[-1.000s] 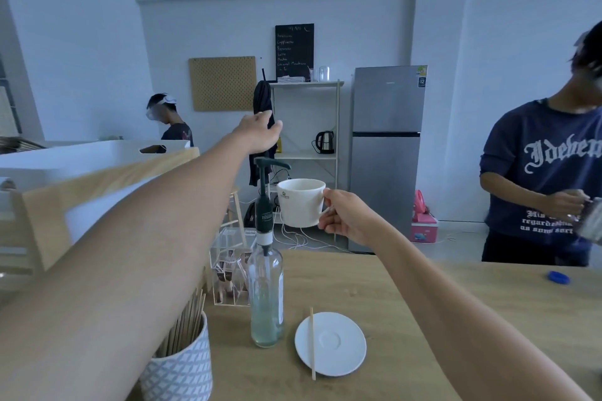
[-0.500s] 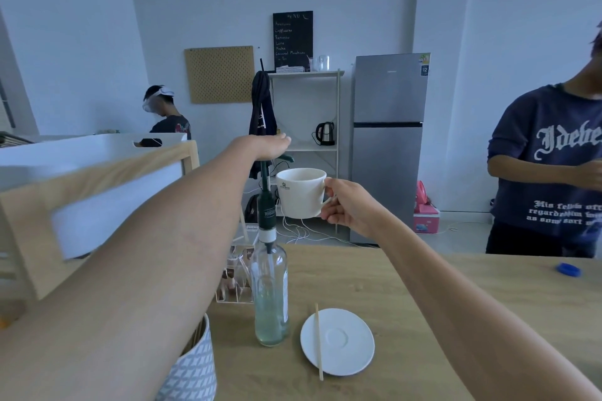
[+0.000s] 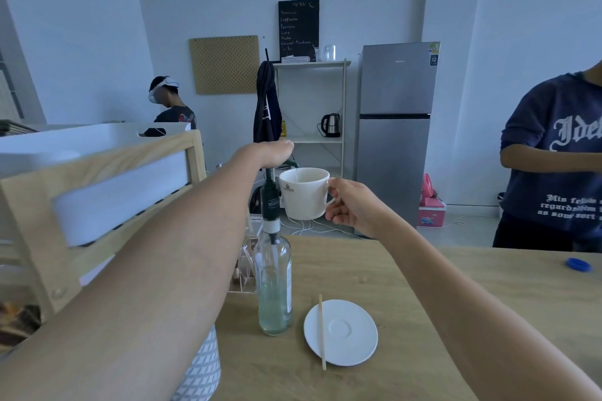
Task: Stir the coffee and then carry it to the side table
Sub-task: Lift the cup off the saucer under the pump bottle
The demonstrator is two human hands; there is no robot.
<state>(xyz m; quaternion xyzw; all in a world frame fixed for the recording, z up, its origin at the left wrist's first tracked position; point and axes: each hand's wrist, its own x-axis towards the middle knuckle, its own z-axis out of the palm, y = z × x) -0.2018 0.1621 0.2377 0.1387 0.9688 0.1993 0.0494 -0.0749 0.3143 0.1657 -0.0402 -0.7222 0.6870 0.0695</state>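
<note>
My right hand [image 3: 353, 205] holds a white coffee cup [image 3: 304, 192] by its handle, lifted above the wooden table [image 3: 423, 286] with its rim just under the pump spout. My left hand [image 3: 270, 153] lies flat, palm down, on the dark green pump head of a clear syrup bottle [image 3: 274, 280] that stands on the table. Its fingers are hidden by the wrist. A white saucer [image 3: 345, 332] sits in front of the bottle, and a wooden stir stick [image 3: 322, 332] rests across its left side.
A patterned white pot [image 3: 202, 371] and a clear organiser [image 3: 244, 273] stand left of the bottle, beside a wooden rack [image 3: 97, 192]. A blue cap [image 3: 578, 264] lies at the table's right. A person in a navy shirt [image 3: 560, 172] stands close on the right; another stands far left.
My left hand has come down from above onto the pump head, which has sunk. The cup stays at the spout. The person on the right has shifted further right.
</note>
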